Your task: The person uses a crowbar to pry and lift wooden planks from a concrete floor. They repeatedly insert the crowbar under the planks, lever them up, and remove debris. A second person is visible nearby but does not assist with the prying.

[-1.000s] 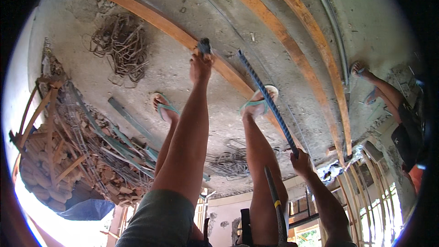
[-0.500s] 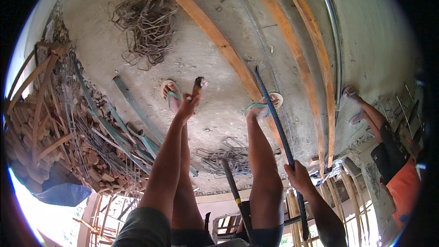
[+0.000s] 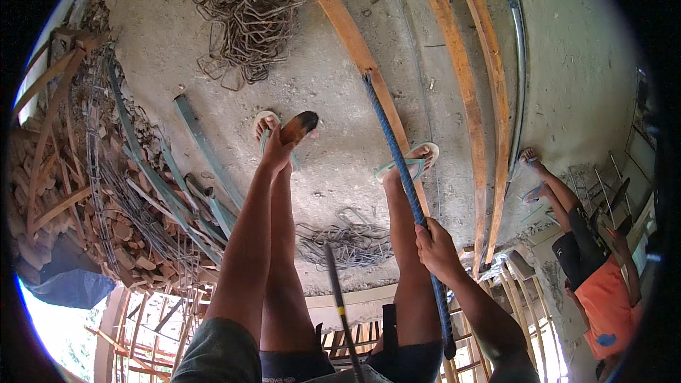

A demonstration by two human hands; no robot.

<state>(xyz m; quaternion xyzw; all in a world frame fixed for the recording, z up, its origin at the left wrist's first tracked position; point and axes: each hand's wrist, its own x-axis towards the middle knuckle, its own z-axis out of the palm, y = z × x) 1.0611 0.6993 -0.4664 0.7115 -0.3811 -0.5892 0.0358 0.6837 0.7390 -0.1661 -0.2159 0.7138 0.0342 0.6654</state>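
Note:
My left hand (image 3: 278, 150) is closed around a short brown wooden piece (image 3: 296, 128) with a blackened end, held above my left foot. Its exact kind does not show. On the other side, my right hand (image 3: 438, 250) grips a long blue bar (image 3: 397, 143) with a ribbed, twisted surface. The bar slants across my right foot, and its upper tip overlaps a wooden plank (image 3: 355, 41) on the floor; I cannot tell whether they touch. A dark rod with a yellow band (image 3: 340, 311) rises between my thighs, with neither hand on it.
A tangle of bent steel ties (image 3: 248, 25) lies ahead, another pile (image 3: 344, 241) lies between my legs. Long planks (image 3: 457, 50) and a metal pipe (image 3: 521, 64) run along the right. Rubble and broken tiles (image 3: 128, 230) heap up at left. A co-worker in an orange shirt (image 3: 606, 298) is at right.
My right hand and the blue bar have shifted up and left. The wooden piece in my left hand has turned and shows more of its length. The co-worker shows more fully.

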